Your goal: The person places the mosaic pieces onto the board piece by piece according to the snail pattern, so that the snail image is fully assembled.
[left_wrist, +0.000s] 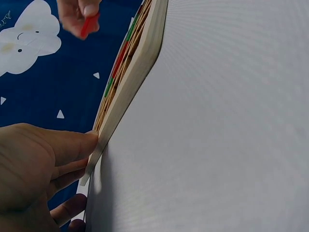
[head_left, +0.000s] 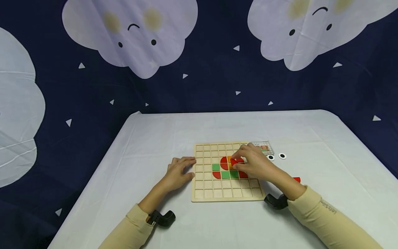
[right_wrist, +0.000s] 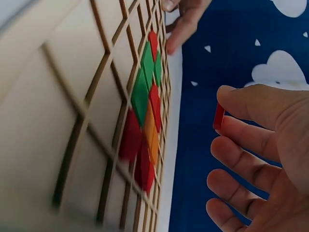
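Note:
A wooden grid board [head_left: 202, 195] lies on the table in the head view. Near its middle sit green squares [head_left: 225, 174], orange pieces [right_wrist: 150, 130] and red pieces [head_left: 216, 175] with curved edges, set in the cells. My left hand [head_left: 177, 174] rests at the board's left edge, thumb and fingertips touching the side. Over the coloured group, my right hand [head_left: 256, 162] pinches a small red piece [right_wrist: 219, 115] between thumb and index finger. In the right wrist view this piece shows edge-on, raised off the board, while the other fingers are loosely bent.
Past the board's upper right corner lies a printed pattern card [head_left: 264, 148]. Two round black-and-white eye pieces [head_left: 282, 156] are beside it. Another red piece [head_left: 296, 179] shows partly behind my right forearm. A white cloth covers the table [head_left: 161, 138].

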`<state>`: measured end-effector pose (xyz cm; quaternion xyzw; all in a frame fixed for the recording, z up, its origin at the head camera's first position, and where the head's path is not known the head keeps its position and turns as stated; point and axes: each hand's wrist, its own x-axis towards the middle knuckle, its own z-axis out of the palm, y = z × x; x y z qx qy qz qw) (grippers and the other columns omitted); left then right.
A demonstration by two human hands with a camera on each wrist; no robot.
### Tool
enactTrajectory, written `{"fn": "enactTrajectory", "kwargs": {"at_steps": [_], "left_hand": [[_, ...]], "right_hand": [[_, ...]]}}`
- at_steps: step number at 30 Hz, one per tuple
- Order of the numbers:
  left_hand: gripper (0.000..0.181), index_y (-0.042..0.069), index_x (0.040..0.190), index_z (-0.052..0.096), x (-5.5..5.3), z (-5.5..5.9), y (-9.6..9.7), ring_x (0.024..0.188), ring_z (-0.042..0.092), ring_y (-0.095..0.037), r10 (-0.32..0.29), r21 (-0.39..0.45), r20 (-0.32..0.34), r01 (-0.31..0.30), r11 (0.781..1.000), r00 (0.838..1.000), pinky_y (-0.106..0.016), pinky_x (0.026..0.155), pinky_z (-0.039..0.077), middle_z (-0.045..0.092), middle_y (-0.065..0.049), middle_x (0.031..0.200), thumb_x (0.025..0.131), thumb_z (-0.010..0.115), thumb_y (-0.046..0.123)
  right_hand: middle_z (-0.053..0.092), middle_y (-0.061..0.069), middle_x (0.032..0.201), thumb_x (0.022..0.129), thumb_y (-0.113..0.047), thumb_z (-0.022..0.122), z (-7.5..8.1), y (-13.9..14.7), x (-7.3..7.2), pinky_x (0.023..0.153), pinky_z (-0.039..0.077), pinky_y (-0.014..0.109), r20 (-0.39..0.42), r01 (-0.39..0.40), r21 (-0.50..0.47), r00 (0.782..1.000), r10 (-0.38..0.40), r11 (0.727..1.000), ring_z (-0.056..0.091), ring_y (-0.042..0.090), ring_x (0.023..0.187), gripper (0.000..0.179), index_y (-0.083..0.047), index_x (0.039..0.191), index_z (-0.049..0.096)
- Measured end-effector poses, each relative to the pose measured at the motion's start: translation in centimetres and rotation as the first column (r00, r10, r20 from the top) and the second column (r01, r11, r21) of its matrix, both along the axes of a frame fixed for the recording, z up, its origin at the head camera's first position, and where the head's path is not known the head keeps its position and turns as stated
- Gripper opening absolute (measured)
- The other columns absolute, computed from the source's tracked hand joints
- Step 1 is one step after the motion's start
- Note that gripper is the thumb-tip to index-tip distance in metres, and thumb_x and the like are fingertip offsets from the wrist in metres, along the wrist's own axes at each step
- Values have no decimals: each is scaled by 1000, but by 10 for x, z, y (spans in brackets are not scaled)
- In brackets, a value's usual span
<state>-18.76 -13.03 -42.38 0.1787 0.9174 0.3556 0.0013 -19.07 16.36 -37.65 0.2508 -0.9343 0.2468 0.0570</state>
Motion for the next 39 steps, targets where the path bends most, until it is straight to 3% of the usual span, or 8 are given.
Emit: {"fn": "enactTrajectory", "kwargs": {"at_steps": [12, 21, 39], "left_hand": [[46, 12, 127, 60, 0, 0, -1, 109, 42, -21, -3, -4, 0, 3, 1000, 1000, -39, 87, 27, 53, 2, 138, 82, 70, 17], [46, 12, 127, 60, 0, -1, -1, 106, 41, -19, -2, -1, 2, 2, 1000, 1000, -38, 86, 27, 54, 2, 137, 82, 70, 17], [46, 12, 126, 61, -1, -1, 0, 105, 41, -18, -2, 1, -4, 2, 1000, 1000, -39, 86, 26, 54, 2, 137, 82, 71, 17]], "right_hand": [[64, -1, 92, 78, -27, 75, -10, -40, -26, 75, 35, 32, -11, -51, 68, 999, 52, 996, 46, 16, 83, 19, -16, 93, 73], [62, -2, 88, 80, -29, 74, -13, -53, -42, 76, 37, 35, 46, -52, 116, 998, 47, 992, 47, 17, 83, 21, -16, 96, 73], [63, 0, 92, 80, -31, 73, -22, -58, -52, 75, 39, 36, 67, -60, 183, 997, 49, 981, 48, 19, 84, 21, -16, 96, 73]]}}
